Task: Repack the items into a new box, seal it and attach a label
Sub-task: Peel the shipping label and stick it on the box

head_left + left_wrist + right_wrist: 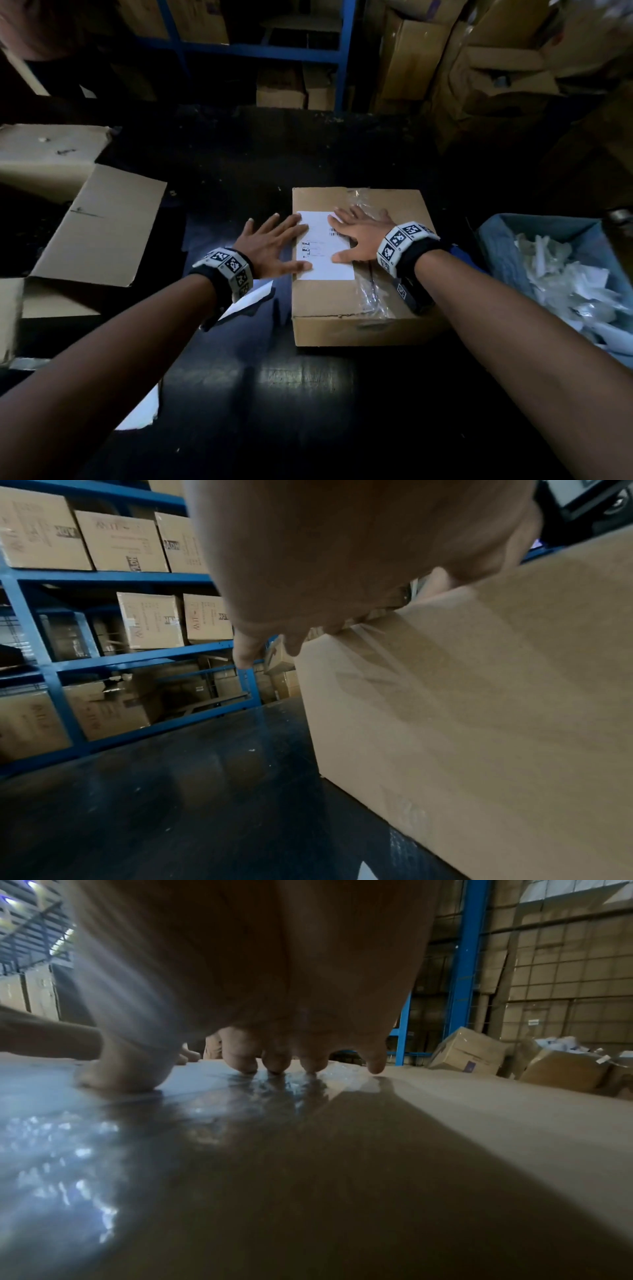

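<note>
Closed cardboard box (pixel 356 301) sits on the dark surface (pixel 308 394), right of centre. Clear tape (pixel 371 291) runs along its top, wrinkled toward the near edge. White label (pixel 323 246) lies flat on the box's top, left half, with barcode and print only partly legible.

Left hand (pixel 270 245) is spread flat, fingers straight; thumb and forefinger rest on the label's left edge while the outer fingers overhang the box's left side. It grasps nothing. Right hand (pixel 359 234) is also splayed flat, palm down, thumb and fingers pressing the label's right edge and the tape beside it; it holds nothing. Right wrist view confirms fingertips (pixel 240 1061) touching the glossy top.

Opened empty carton (pixel 96 233) stands at left, flaps out. Blue bin (pixel 507 246) of white scraps sits at right. Blue shelving (pixel 41 631) with stacked cartons stands behind.
</note>
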A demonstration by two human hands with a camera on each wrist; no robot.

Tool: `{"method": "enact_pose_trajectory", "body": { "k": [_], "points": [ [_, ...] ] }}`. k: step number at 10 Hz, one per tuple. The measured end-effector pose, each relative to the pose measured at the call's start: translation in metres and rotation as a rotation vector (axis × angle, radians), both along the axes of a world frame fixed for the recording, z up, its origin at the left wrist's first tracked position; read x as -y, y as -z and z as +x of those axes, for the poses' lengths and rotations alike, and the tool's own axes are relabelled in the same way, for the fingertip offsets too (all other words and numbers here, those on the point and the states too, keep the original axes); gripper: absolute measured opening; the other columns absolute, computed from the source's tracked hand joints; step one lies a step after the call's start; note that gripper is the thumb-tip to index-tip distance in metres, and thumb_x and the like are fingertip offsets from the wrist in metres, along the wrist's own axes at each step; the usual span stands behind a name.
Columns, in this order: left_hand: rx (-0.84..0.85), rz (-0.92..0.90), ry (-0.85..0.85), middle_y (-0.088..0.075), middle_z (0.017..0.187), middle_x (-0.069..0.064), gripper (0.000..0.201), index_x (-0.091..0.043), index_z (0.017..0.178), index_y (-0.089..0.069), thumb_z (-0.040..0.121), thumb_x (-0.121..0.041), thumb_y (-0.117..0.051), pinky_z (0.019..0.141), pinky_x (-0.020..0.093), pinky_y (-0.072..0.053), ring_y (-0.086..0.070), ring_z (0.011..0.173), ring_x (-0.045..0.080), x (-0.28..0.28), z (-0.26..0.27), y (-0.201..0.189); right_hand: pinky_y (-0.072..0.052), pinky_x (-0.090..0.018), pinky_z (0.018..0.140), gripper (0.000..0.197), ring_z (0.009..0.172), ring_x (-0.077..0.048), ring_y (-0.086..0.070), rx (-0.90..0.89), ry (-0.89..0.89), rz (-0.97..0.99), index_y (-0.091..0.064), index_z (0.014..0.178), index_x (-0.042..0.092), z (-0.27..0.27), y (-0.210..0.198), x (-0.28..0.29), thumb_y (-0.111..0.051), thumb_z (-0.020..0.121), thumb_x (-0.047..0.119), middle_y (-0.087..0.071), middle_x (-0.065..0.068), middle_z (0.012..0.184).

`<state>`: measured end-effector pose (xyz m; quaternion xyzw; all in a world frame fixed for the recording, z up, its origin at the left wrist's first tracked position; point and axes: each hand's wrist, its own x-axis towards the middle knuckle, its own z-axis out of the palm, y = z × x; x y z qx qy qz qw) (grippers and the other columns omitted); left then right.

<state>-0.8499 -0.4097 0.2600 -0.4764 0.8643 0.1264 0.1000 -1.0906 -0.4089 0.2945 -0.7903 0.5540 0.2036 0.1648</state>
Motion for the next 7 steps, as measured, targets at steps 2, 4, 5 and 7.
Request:
{"method": "enact_pose_trajectory", "body": {
  "k": [2, 4, 5, 7],
  "points": [
    [-0.025, 0.091, -0.048, 0.014, 0.155, -0.023, 0.098, -0.047, 0.143, 0.004, 0.064, -0.091, -0.034, 0.110, 0.059, -0.022, -0.025, 0.140, 0.028, 0.002, 0.000, -0.004, 0.007, -0.069, 0.109, 0.101, 0.146, -0.022, 0.022, 0.005, -0.020, 0.050, 0.011, 0.148, 0.046, -0.011, 0.004, -0.012, -0.053, 0.075, 0.076, 0.025, 0.008, 0.158],
    [-0.007, 0.135, -0.038, 0.016, 0.155, -0.022, 0.106, -0.048, 0.143, 0.007, 0.060, -0.090, -0.042, 0.109, 0.058, -0.025, -0.033, 0.135, 0.033, 0.003, -0.001, -0.015, 0.006, -0.066, 0.112, 0.108, 0.146, -0.022, 0.021, 0.037, -0.022, 0.057, 0.012, 0.150, 0.041, -0.017, -0.001, -0.024, -0.057, 0.074, 0.074, 0.022, 0.008, 0.159],
    [0.046, 0.165, -0.009, 0.020, 0.154, -0.021, 0.109, -0.048, 0.143, 0.011, 0.058, -0.089, -0.046, 0.110, 0.057, -0.025, -0.033, 0.136, 0.031, 0.001, 0.000, -0.020, 0.007, -0.063, 0.113, 0.113, 0.147, -0.021, 0.019, 0.066, 0.012, 0.058, 0.012, 0.151, 0.036, -0.019, -0.003, -0.027, -0.059, 0.072, 0.074, 0.019, 0.009, 0.159],
    [-0.183, 0.199, -0.055, 0.017, 0.155, -0.019, 0.110, -0.042, 0.146, 0.006, 0.063, -0.080, -0.056, 0.110, 0.051, -0.031, -0.020, 0.143, 0.024, -0.019, 0.010, -0.018, -0.009, -0.055, 0.118, 0.103, 0.149, -0.020, -0.007, 0.290, 0.175, -0.063, 0.007, 0.151, 0.039, -0.015, -0.039, -0.049, -0.061, 0.078, 0.065, -0.006, 0.007, 0.162]
  ]
}}
